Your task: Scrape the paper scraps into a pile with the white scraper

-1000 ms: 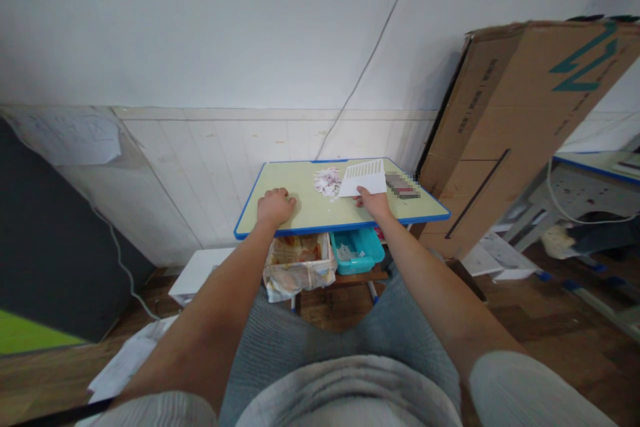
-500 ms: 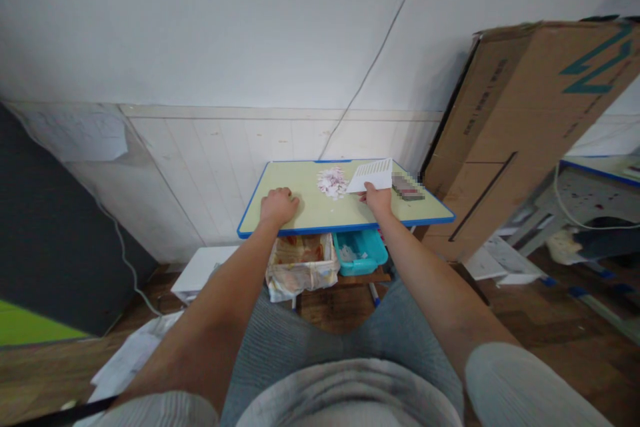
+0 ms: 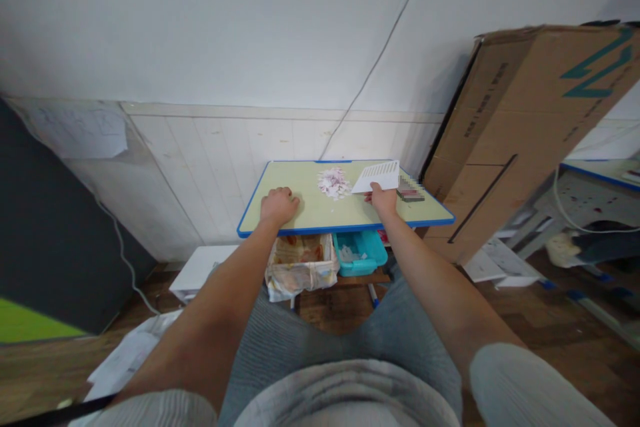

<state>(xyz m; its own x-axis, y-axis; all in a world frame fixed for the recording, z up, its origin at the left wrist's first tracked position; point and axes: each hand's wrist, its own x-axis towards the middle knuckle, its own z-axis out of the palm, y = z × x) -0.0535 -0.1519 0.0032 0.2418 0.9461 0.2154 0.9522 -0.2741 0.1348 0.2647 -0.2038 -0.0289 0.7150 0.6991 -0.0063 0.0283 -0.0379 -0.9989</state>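
My right hand [image 3: 383, 200] pinches the lower edge of a white card with a row of slots [image 3: 377, 177], thumb on top, and tilts it over the right part of the small yellow-green table [image 3: 310, 217]. Just left of the card lies a loose heap of small white and pinkish paper-like pieces [image 3: 333, 183]. My left hand [image 3: 279, 205] rests on the tabletop left of the heap, fingers loosely bent and apart, holding nothing. A blurred-out flat item [image 3: 411, 192] lies right of the card, partly behind it.
Below the tabletop sit a cloth-lined basket [image 3: 305, 273] and a turquoise bin [image 3: 367, 263] with pale scraps inside. A tall cardboard box [image 3: 490, 140] leans at the right. A white cable [image 3: 367, 77] runs down the wall [image 3: 225, 27] behind the table.
My right hand has moved slightly to the right with the slotted card, widening the gap to the heap. My left hand has stayed in place.
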